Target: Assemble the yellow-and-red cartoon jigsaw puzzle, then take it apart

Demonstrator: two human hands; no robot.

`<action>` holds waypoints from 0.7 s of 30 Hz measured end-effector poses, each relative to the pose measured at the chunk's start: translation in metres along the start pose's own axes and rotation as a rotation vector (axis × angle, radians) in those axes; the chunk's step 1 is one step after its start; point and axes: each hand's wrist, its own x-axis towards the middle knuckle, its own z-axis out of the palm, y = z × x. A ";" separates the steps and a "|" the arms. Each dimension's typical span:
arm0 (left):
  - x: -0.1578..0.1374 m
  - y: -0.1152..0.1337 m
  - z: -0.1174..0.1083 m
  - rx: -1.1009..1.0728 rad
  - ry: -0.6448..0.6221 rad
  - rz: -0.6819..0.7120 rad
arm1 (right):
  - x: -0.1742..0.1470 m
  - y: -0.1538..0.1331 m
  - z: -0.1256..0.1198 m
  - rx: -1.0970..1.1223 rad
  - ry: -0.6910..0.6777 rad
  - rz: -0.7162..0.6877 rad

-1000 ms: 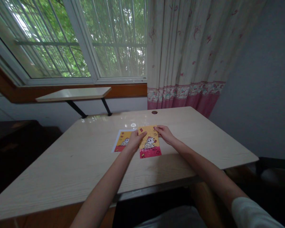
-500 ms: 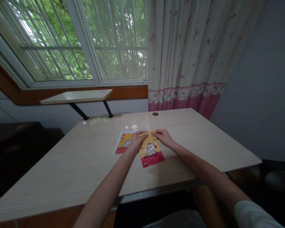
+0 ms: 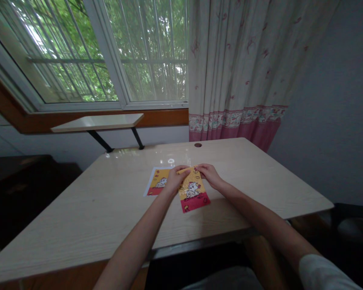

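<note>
Where it sat squarer earlier, the held card [image 3: 195,193] slants.

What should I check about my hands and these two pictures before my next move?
1. Left hand gripping the held picture: ok, near its upper left.
2. Right hand gripping it: ok, at the upper right corner.
3. White-edged picture lying on the table: ok, left of the held picture.
4. White-edged picture fully visible: not ok, partly hidden.
5. Back of the held picture: cannot tell, faces away.
</note>
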 end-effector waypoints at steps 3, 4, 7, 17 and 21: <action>0.001 -0.001 0.000 0.007 -0.043 0.031 | 0.000 0.000 -0.001 0.030 -0.007 0.039; 0.001 -0.001 0.000 0.012 -0.047 0.041 | 0.001 0.000 -0.001 0.023 -0.005 0.034; 0.002 -0.002 -0.001 0.035 -0.027 0.060 | 0.003 0.000 -0.002 -0.069 0.033 -0.073; -0.001 0.001 -0.001 0.143 -0.069 0.131 | 0.005 -0.001 -0.005 -0.098 0.068 -0.195; -0.003 0.000 0.001 0.230 -0.104 0.178 | 0.010 -0.004 -0.011 0.011 0.116 -0.100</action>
